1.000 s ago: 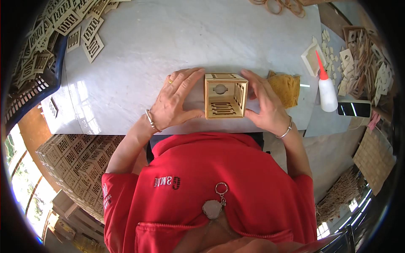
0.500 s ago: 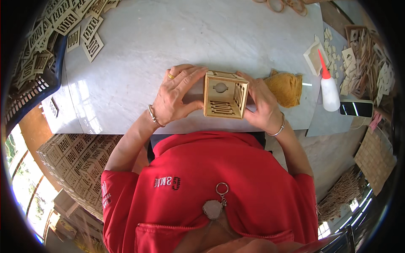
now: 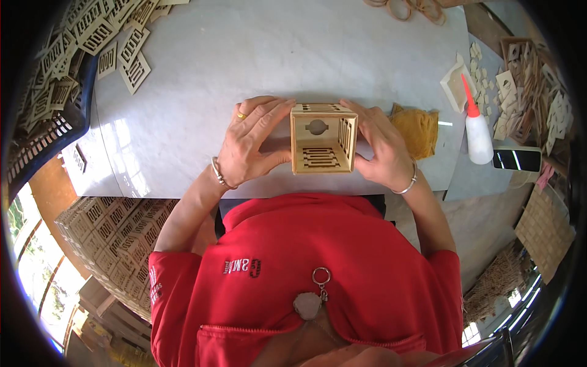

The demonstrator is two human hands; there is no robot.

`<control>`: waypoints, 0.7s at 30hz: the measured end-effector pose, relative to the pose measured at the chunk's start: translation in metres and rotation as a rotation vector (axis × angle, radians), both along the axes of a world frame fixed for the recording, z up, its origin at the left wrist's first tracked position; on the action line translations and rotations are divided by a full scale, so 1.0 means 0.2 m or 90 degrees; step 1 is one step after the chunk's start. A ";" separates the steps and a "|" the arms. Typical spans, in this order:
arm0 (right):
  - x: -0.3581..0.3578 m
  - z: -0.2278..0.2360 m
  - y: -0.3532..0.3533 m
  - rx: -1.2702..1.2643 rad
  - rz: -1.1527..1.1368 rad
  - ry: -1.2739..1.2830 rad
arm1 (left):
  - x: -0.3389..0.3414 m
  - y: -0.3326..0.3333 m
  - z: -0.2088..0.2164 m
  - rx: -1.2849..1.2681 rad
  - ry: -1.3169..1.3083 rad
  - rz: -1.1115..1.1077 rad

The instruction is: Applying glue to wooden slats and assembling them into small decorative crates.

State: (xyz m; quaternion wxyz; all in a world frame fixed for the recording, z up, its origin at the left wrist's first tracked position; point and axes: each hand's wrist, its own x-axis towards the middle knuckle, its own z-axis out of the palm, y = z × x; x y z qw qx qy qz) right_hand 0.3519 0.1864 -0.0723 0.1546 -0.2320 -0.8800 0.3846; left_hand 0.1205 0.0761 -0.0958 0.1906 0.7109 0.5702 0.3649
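Note:
Between my two hands is a small wooden box (image 3: pixel 335 139) with slotted cut-out sides and an open end facing me. A round notched hole shows in its inner back wall. My left hand (image 3: pixel 247 147) grips the box's left side, fingertips at the far upper edge and thumb low on the near side. On the opposite side, my right hand (image 3: pixel 386 150) holds it likewise, its fingers along the right wall. The box is over the near part of the pale table (image 3: pixel 244 55); whether it touches the top I cannot tell. A brown cloth (image 3: pixel 417 131) lies just beyond my right hand.
Slotted wooden panels (image 3: pixel 98 35) overflow a dark blue basket (image 3: pixel 87 101) at far left. Rightward are a white squeeze bottle (image 3: pixel 479 139) with a red nozzle, a phone (image 3: pixel 517 159), a white tray (image 3: pixel 455 84) and small wooden pieces (image 3: pixel 532 85). Finished-looking boxes (image 3: pixel 116 229) are stacked lower left.
The box has moved slightly left and turned a little, so its slotted bottom wall faces me more squarely. Both hands have stayed on it and shifted with it.

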 end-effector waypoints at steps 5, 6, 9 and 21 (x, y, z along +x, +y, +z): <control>0.02 -0.03 0.00 -0.036 -0.012 0.011 | 0.00 0.01 0.01 -0.036 0.042 0.005; 0.03 -0.02 0.01 -0.067 -0.015 -0.004 | 0.00 0.02 0.02 -0.044 0.030 0.004; 0.02 0.06 0.07 -0.227 0.014 -0.010 | -0.01 0.02 0.08 -0.110 -0.089 -0.006; 0.03 0.16 0.01 -0.654 -0.027 0.017 | 0.04 -0.08 0.23 -0.419 -0.418 0.038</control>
